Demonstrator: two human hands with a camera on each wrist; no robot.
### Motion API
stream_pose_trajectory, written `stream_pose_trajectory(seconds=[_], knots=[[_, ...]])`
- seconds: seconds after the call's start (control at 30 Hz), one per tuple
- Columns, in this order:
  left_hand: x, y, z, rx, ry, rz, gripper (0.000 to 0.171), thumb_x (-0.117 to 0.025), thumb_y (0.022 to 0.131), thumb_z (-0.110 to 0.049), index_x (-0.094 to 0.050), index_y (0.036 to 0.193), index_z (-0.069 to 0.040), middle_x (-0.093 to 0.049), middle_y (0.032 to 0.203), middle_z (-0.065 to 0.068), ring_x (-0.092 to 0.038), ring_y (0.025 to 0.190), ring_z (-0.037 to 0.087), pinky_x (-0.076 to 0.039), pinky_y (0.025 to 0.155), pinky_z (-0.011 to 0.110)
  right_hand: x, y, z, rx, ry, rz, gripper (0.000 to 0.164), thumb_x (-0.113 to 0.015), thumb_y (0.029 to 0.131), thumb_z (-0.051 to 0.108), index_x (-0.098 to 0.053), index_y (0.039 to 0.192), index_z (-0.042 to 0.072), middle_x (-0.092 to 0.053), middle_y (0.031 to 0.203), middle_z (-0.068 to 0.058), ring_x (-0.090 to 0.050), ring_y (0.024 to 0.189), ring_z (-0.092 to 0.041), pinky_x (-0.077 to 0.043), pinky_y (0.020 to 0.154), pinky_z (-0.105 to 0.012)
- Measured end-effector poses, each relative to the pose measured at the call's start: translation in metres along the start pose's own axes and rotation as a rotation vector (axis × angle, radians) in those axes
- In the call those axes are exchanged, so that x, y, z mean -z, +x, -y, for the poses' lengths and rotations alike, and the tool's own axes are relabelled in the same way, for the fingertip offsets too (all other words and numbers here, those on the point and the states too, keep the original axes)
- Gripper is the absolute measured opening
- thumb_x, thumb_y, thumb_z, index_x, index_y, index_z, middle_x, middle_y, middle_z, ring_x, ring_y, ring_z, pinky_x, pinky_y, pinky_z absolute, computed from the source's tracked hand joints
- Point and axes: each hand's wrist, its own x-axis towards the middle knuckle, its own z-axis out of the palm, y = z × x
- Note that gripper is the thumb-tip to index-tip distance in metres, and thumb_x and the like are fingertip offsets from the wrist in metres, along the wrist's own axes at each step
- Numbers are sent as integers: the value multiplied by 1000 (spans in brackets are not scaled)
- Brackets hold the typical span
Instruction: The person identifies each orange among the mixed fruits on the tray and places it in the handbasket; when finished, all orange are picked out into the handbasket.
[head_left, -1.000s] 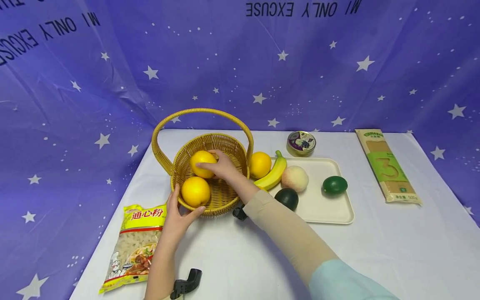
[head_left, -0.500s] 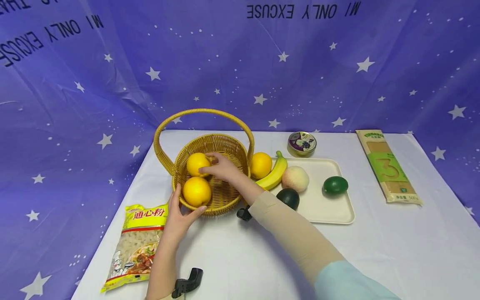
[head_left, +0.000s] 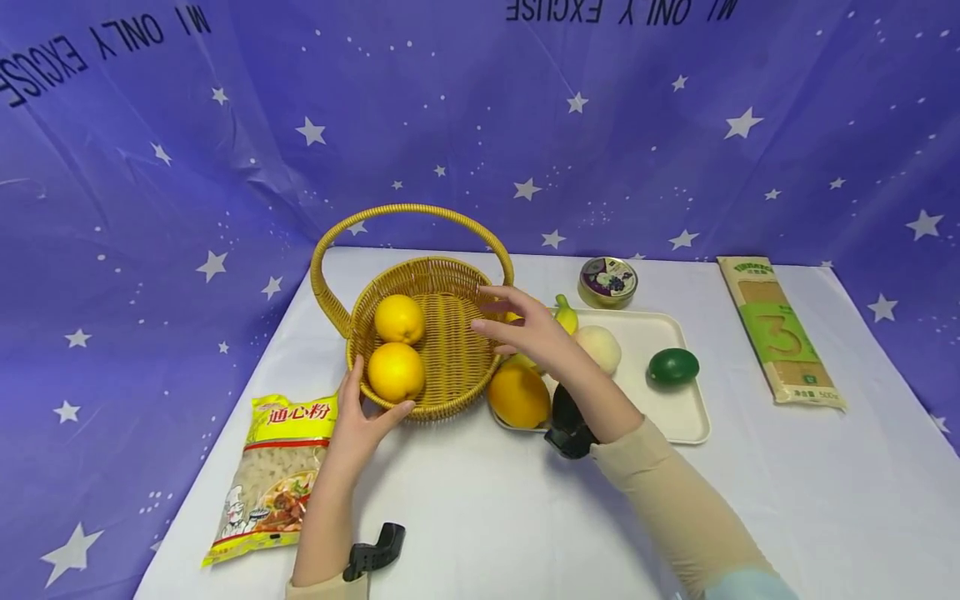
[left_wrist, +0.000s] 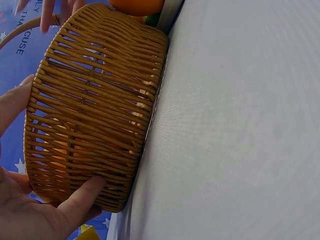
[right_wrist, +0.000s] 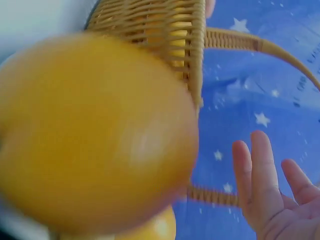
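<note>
A wicker basket [head_left: 453,346] with a tall arched handle stands on the white table, holding two oranges [head_left: 399,319] along its left side. My left hand [head_left: 360,425] grips the basket's front left, thumb by the rim and fingers against the outer wall; the left wrist view shows a fingertip [left_wrist: 92,192] pressed to the weave. Over the basket's right rim is my right hand [head_left: 532,329], fingers spread and holding nothing. Below it lies another orange [head_left: 519,395], large and blurred in the right wrist view. A further orange and a banana [head_left: 566,317] are partly hidden behind my right hand.
A cream tray [head_left: 693,425] carries a peach [head_left: 602,350], a green fruit [head_left: 673,367] and a dark fruit [head_left: 566,408] partly covered by my forearm. Behind it stands a round tin [head_left: 608,282]. A pasta bag [head_left: 281,475] lies left, a noodle pack [head_left: 780,333] right.
My right hand has let go of the upper orange in the basket and moved right, out over the rim. That orange now rests beside the other. My left hand stays at the basket.
</note>
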Motion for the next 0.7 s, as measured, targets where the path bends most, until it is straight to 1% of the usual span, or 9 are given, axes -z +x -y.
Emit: stream_pose_trajectory(seconds=[0.1,0.2,0.27,0.37,0.43,0.57,0.7], knots=[[1,0,-2,8,7,1,104,-73,81,-35,3,151,-27,11,154,8,-3,141,31,-15,112,49,14,-18,-6,2,-34,-39,61,-70,83,40,-45,137,27,-51,129,-7,-56,105,-26,-53,81,-45],[2,0,-3,-11,11,-9,104,-73,80,-38,3,151,-28,11,154,8,-4,141,32,-16,112,49,23,-33,-16,-5,-74,-77,63,-69,83,39,-44,139,23,-49,131,-12,-56,103,-30,-52,81,-47],[2,-1,-4,-17,15,-13,104,-73,80,-38,2,151,-28,11,154,8,-4,141,32,-15,112,50,27,-40,-24,-16,-123,-94,64,-69,83,40,-44,139,21,-49,131,-13,-57,101,-30,-53,79,-44],[2,-1,-4,-18,12,-14,104,-73,80,-38,2,151,-28,10,154,8,-5,141,32,-15,112,50,32,-47,-35,-29,-203,-91,64,-69,83,42,-44,138,21,-50,131,-13,-57,101,-29,-53,80,-39],[2,-1,-4,-17,9,-13,104,-73,80,-38,3,151,-28,10,154,9,-5,141,32,-16,112,49,35,-49,-41,-28,-269,-74,64,-68,83,43,-45,138,22,-51,130,-11,-57,101,-28,-52,81,-37],[0,-1,-2,-14,5,-13,104,-73,80,-36,3,151,-27,10,154,9,-6,141,33,-17,112,48,37,-50,-49,-21,-397,-12,67,-68,80,50,-47,137,22,-55,127,-8,-58,103,-26,-50,85,-40],[-1,-1,-1,-17,11,-14,104,-73,80,-36,2,151,-27,9,154,10,-7,141,33,-16,112,49,35,-48,-51,-16,-462,45,70,-70,77,53,-49,136,22,-57,125,-6,-58,105,-27,-49,87,-43]])
